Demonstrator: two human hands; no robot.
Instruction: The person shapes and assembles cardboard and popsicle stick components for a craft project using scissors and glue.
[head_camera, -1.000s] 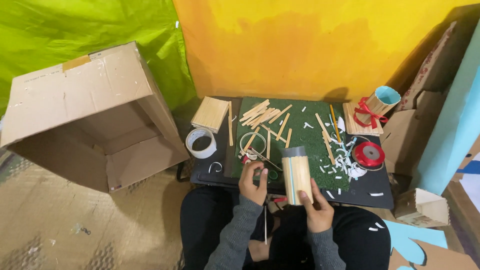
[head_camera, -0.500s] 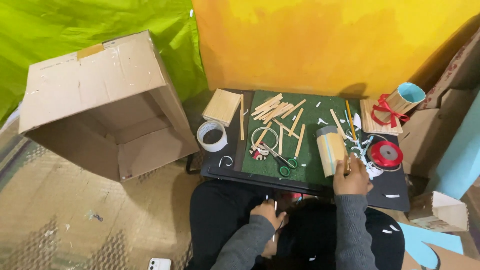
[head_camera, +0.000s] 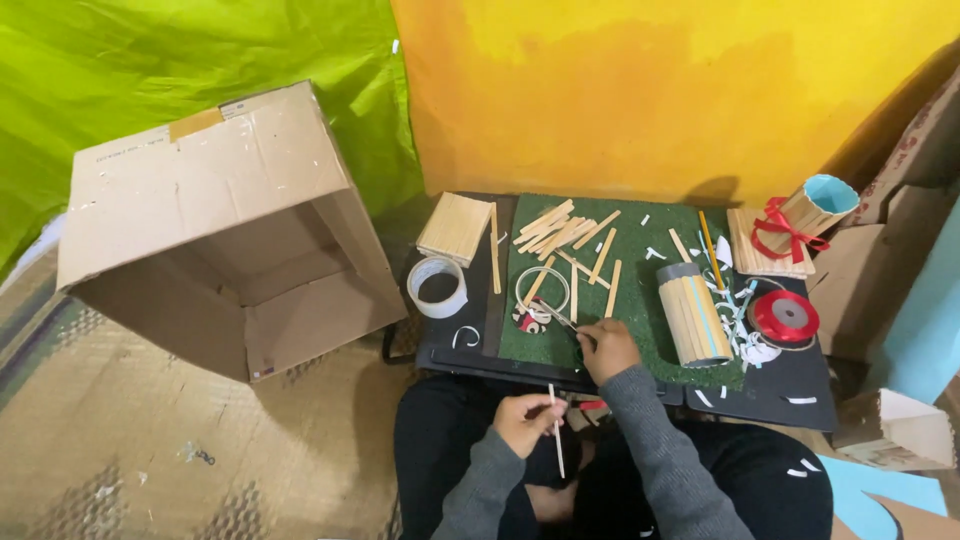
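Here, from the head camera, I see the left hand (head_camera: 522, 420) pinching a thin pale wooden stick (head_camera: 554, 430) upright over the lap. The right hand (head_camera: 606, 347) grips small scissors (head_camera: 553, 315) on the green felt mat (head_camera: 640, 300), just beside the stick-clad cylinder (head_camera: 693, 313).
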